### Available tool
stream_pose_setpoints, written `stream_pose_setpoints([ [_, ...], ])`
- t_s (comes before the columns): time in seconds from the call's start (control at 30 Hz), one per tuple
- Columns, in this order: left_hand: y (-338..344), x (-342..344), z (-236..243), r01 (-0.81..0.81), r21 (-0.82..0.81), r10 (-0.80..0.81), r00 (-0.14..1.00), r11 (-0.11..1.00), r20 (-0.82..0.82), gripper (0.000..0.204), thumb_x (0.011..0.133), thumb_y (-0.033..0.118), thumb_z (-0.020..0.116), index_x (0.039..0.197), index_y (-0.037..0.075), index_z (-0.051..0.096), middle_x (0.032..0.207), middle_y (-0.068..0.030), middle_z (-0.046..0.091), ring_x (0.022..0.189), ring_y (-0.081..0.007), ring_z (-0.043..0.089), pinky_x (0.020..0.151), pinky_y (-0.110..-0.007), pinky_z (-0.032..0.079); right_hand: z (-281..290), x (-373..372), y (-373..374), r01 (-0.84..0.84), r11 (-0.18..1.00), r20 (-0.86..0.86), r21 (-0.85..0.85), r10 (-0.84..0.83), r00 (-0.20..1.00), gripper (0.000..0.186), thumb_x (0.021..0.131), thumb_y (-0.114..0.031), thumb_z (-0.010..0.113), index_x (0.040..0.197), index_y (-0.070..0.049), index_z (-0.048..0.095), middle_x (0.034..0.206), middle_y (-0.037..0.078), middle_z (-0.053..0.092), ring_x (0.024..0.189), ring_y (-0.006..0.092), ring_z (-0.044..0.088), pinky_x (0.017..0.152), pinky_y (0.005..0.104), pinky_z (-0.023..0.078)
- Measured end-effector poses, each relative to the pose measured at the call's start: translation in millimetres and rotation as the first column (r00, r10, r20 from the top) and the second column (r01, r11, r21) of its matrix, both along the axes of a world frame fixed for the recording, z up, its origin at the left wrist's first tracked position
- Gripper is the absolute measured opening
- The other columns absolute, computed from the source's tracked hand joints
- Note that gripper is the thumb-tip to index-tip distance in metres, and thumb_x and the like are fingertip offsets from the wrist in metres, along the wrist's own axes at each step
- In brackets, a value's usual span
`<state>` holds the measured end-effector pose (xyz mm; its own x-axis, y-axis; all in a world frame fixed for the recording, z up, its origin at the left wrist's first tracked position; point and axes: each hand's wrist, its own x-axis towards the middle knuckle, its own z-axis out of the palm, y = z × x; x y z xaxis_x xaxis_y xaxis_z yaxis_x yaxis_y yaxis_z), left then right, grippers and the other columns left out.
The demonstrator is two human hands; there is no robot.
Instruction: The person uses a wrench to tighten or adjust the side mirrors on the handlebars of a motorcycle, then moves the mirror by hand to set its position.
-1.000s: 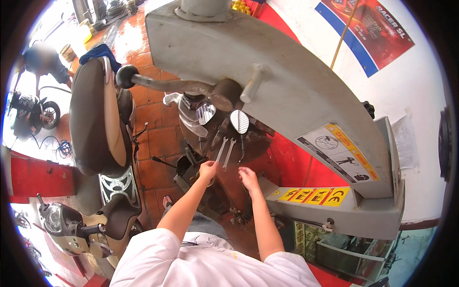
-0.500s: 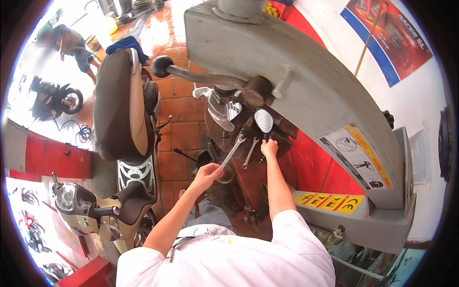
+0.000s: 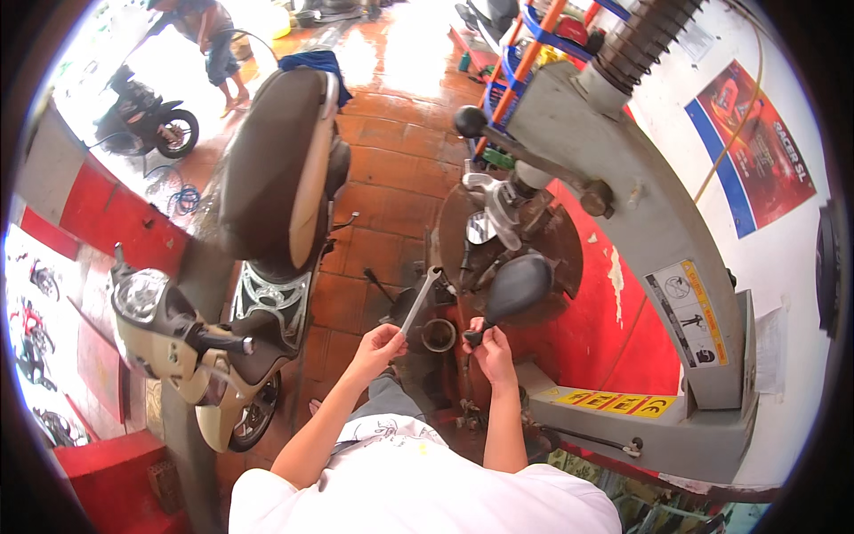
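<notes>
My left hand [image 3: 375, 350] pinches the lower end of a silver combination wrench [image 3: 418, 304], whose open jaw points up and away from me. My right hand [image 3: 492, 354] is closed on the stem of a black motorbike mirror [image 3: 523, 287]. The mirror's rounded dark back faces up, and its glass is hidden. Both hands are close together in front of my body. Beyond them stands a round tyre-changer turntable [image 3: 565, 238]. A second mirror [image 3: 480, 229], its glass showing, lies there beside a silver metal clamp [image 3: 505, 212].
A brown and beige scooter [image 3: 271, 178] stands to my left. On the right, the machine's grey arm [image 3: 614, 160] curves over a red panel [image 3: 614, 276]. A blue and orange rack [image 3: 525, 71] is at the back. Another person [image 3: 213, 40] bends near a black motorbike [image 3: 142, 120] at the far left.
My right hand has lifted the mirror off the turntable toward my body, turning its back upward. The left hand still holds the wrench. The view has shifted, moving the scooter rightward and downward in the picture.
</notes>
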<state>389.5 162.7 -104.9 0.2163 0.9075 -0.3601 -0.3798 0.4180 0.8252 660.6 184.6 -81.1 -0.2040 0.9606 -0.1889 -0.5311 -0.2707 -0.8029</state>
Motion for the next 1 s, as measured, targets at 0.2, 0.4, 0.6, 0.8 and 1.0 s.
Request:
stream_pose_setpoints([
  [0.2,-56,-62,52,-0.153,0.131,0.151,0.988,0.979,0.029,0.015,0.100,0.018,0.062,0.102,0.004,0.063,0.090,-0.0003,0.065,0.086,-0.0094,0.063,0.083,-0.028,0.055,59,-118,-27,-0.252,0.965,-0.303,0.074,0.263,0.916,0.025,0.104,-0.032,0.050,0.091,-0.010,0.050,0.101,0.003,0.048,0.085,0.0161,0.047,0.065,0.0311,0.039],
  [0.4,-161,-166,89,-0.317,0.229,0.311,0.948,0.920,0.062,0.015,0.099,0.018,0.063,0.105,0.004,0.063,0.091,-0.0005,0.065,0.087,-0.0095,0.064,0.083,-0.028,0.055,85,-239,-100,-0.331,0.936,-0.311,0.118,0.352,0.883,0.021,0.103,-0.029,0.054,0.094,-0.010,0.053,0.094,0.004,0.052,0.088,0.0188,0.052,0.082,0.0376,0.046],
  [0.6,-265,-258,115,-0.371,0.304,0.337,0.928,0.877,0.160,0.024,0.097,0.015,0.063,0.118,0.003,0.061,0.092,-0.0004,0.063,0.086,-0.0086,0.062,0.084,-0.030,0.055,124,-337,-140,-0.372,0.885,-0.280,0.280,0.446,0.850,0.017,0.103,-0.026,0.053,0.105,-0.010,0.055,0.086,0.005,0.054,0.086,0.0212,0.056,0.092,0.0464,0.049],
  [0.8,-332,-329,117,-0.485,0.388,0.477,0.870,0.784,0.124,0.032,0.094,0.004,0.062,0.123,0.004,0.052,0.098,-0.0015,0.059,0.088,-0.0112,0.061,0.087,-0.032,0.053,173,-449,-126,-0.401,0.865,-0.465,0.301,0.501,0.730,0.008,0.097,-0.015,0.056,0.104,-0.011,0.058,0.077,0.002,0.047,0.075,0.0175,0.046,0.079,0.0358,0.042],
  [1.0,-341,-367,116,-0.489,0.370,0.527,0.850,0.790,-0.002,0.026,0.093,-0.005,0.056,0.111,0.009,0.042,0.091,-0.0032,0.054,0.083,-0.0137,0.057,0.074,-0.031,0.050,171,-517,-83,-0.419,0.863,-0.441,0.283,0.505,0.742,0.009,0.094,-0.019,0.057,0.089,-0.013,0.054,0.065,-0.001,0.038,0.064,0.0140,0.037,0.064,0.0306,0.034],
])
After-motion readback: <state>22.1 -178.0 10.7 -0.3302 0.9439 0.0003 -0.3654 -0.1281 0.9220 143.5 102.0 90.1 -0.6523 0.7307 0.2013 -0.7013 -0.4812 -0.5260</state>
